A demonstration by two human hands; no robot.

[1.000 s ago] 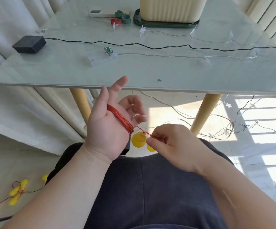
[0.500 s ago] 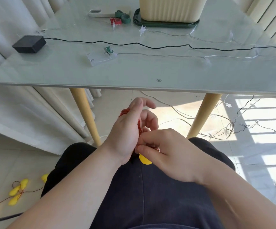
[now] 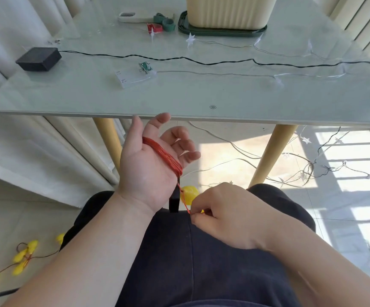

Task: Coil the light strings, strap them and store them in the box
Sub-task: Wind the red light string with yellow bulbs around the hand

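Observation:
My left hand (image 3: 149, 165) is held palm up below the table edge, with a coil of red wire (image 3: 164, 155) wound across the palm. The wire's free end runs down to my right hand (image 3: 226, 214), which pinches it over my lap. A yellow bulb (image 3: 189, 193) of this string hangs between the hands, next to a black piece under the left wrist. More yellow bulbs (image 3: 22, 258) trail on the floor at left. The cream ribbed box (image 3: 228, 12) stands on its dark lid at the table's far side.
On the glass table (image 3: 179, 94) lie a black battery box (image 3: 38, 58) with a black string, a clear battery case (image 3: 135, 76) with a clear star string, red and green straps (image 3: 160, 24) and a white phone. Tangled wires cover the floor at right.
The left hand turned palm down against the right hand half a second ago, then back palm up. The right hand has drawn the wire down and right, adding a turn to the coil.

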